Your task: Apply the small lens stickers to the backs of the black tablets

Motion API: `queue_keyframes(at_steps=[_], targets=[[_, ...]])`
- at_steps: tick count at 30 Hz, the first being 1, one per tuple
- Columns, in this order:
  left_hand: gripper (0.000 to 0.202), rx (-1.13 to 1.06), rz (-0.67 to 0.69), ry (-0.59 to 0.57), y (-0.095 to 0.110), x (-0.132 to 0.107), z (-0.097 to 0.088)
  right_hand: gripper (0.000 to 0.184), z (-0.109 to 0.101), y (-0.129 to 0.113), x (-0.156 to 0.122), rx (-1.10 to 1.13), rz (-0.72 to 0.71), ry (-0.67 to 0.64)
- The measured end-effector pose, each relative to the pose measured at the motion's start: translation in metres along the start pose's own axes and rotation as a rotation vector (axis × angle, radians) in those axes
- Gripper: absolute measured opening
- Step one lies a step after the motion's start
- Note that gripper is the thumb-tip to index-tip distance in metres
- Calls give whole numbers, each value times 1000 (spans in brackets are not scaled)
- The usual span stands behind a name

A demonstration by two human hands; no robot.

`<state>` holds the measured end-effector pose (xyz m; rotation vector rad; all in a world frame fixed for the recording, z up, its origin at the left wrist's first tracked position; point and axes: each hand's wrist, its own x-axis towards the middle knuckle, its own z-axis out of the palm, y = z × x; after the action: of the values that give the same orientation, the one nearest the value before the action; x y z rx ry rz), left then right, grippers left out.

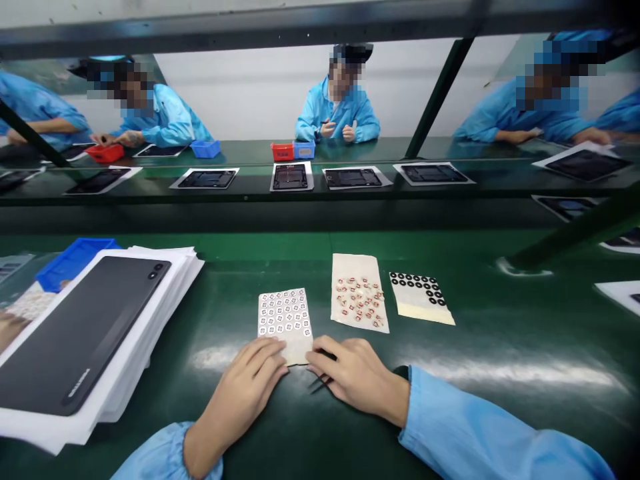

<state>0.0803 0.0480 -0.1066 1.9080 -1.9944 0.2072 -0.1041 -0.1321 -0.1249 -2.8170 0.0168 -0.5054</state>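
In front of me a white sheet of small round stickers with dark square marks (pixel 285 313) lies on the green table, its lower part bare. My left hand (pixel 250 380) grips its lower left corner, fingers on top and thumb near the bottom edge. At the lower right corner, my right hand (pixel 357 377) is closed around dark tweezers (pixel 320 385), whose tips point left, and its fingertips touch the sheet. Beyond my right hand lie a backing sheet with scattered small red-edged pieces (pixel 357 293) and a cream sheet of black ring stickers (pixel 423 310).
At left, a dark tablet back panel (pixel 85 333) lies on a stack of white sheets (pixel 165 313), with a blue bin (pixel 75 260) behind. Along the raised shelf (pixel 245 198) stand several panels on white paper. A green post (pixel 575 230) slants at right. Several co-workers sit opposite.
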Motion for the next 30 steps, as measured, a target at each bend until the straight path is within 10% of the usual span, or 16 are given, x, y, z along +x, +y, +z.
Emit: queue_keyframes(at_steps=[8,19,26,30], targets=[[11,-280,-222,-4,-10,13,0,11,2,3,17,417,378,-41],[13,-245,-247,102,-11,15,13,11,-12,1,39,338,723,-311],[37,146,0,12,14,1,9,30,-1,-16,7,-71,9,-74],[58,155,-35,-112,25,-11,13,37,-5,-26,-2,-174,44,-150]])
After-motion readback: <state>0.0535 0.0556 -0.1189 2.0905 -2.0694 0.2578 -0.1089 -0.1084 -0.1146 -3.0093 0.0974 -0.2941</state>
